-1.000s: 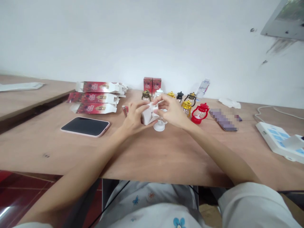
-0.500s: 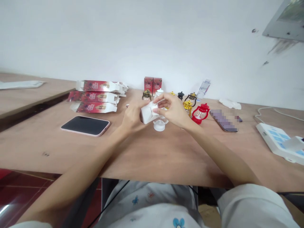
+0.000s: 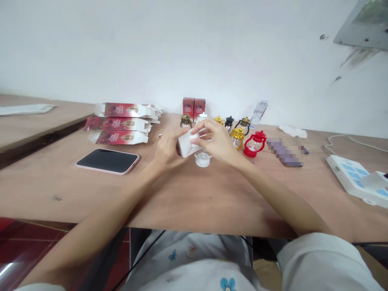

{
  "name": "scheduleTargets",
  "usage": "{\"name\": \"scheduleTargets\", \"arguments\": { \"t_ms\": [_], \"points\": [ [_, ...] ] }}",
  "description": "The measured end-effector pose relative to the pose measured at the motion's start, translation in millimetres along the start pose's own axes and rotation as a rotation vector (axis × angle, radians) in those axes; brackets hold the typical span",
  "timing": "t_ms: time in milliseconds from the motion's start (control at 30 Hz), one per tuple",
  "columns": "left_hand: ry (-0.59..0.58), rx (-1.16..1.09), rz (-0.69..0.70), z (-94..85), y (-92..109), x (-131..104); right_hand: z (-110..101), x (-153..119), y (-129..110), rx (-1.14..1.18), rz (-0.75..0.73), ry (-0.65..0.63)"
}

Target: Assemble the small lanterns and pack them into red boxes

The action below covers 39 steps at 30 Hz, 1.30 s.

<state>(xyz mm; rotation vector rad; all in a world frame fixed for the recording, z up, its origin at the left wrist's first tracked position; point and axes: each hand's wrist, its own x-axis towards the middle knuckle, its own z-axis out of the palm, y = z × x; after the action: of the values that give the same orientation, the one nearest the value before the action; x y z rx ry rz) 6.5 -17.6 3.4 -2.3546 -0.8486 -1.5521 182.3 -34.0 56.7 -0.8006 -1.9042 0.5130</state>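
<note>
The small carton [image 3: 185, 145] is held up above the desk [image 3: 194, 198], between the two hands, near the middle of the view. What shows of it is plain white: smooth, flat faces meeting at crisp edges, with pale folded flaps at the end toward the right hand [image 3: 218, 142]. It sits tilted, and the fingers cover part of it; whether it has a printed side cannot be told.

The left hand [image 3: 168, 150] has its grip closed around the carton's left side, fingers behind and thumb low. The right hand's grip is a pinch, thumb and forefinger closed on the white flaps.

Just below the carton stands a clear lantern with a white base [image 3: 202, 160], its top hidden by the carton and right hand. Farther back are more little lanterns, among them a glossy red lantern [image 3: 255, 144], a shiny gold lantern [image 3: 238, 139] and a black lantern [image 3: 229, 123]. Two red printed boxes [image 3: 194, 107] stand upright, side by side, near the wall [image 3: 169, 52]. Flattened red-and-white cartons [image 3: 121, 124] lie on the left, behind a pink-edged phone [image 3: 107, 161].
</note>
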Motion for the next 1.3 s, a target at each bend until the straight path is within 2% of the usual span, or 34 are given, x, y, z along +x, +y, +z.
{"name": "scheduleTargets", "arguments": {
  "t_ms": [200,333,400,467,533,633,733,867,967,1067,1167,1233,1300],
  "points": [
    [0.091,0.029,0.021,4.5,-0.6,-5.4,-1.3,2.1,7.1,0.155,0.027,-0.13],
    [0.156,0.04,0.188,5.9,-6.9,-2.9,-1.2,4.7,9.7,0.318,0.053,-0.245],
    [0.171,0.022,0.262,3.2,-7.1,0.7,0.6,4.8,9.8,0.333,0.022,-0.222],
    [0.142,-0.027,0.257,-1.6,-3.8,4.6,3.2,3.5,9.0,0.277,-0.059,-0.128],
    [0.117,-0.068,0.152,-6.8,0.8,8.2,5.5,0.7,7.1,0.14,-0.142,-0.022],
    [0.209,-0.112,-0.077,-11.4,2.9,13.7,9.0,-6.0,3.9,-0.185,-0.256,0.033],
    [0.241,-0.269,-0.252,-12.9,-2.8,19.7,14.7,-13.5,6.5,-0.425,-0.373,-0.122],
    [0.135,-0.403,-0.391,-15.5,-11.5,24.0,23.5,-21.0,19.2,-0.532,-0.468,-0.373],
    [0.077,-0.383,-0.429,-17.9,-14.5,23.7,23.7,-21.6,22.1,-0.571,-0.514,-0.413],
    [0.059,-0.358,-0.434,-19.1,-15.2,23.2,15.9,-16.8,14.5,-0.627,-0.444,-0.25],
    [0.049,-0.288,-0.427,-18.4,-16.4,22.6,3.7,-10.6,3.4,-0.695,-0.274,-0.087],
    [0.063,-0.232,-0.417,-16.8,-19.1,20.9,-4.3,-8.7,-2.3,-0.716,-0.158,-0.11],
    [0.093,-0.188,-0.405,-14.6,-23.0,18.3,-10.2,-9.0,-4.6,-0.721,-0.067,-0.198]
  ]
}}
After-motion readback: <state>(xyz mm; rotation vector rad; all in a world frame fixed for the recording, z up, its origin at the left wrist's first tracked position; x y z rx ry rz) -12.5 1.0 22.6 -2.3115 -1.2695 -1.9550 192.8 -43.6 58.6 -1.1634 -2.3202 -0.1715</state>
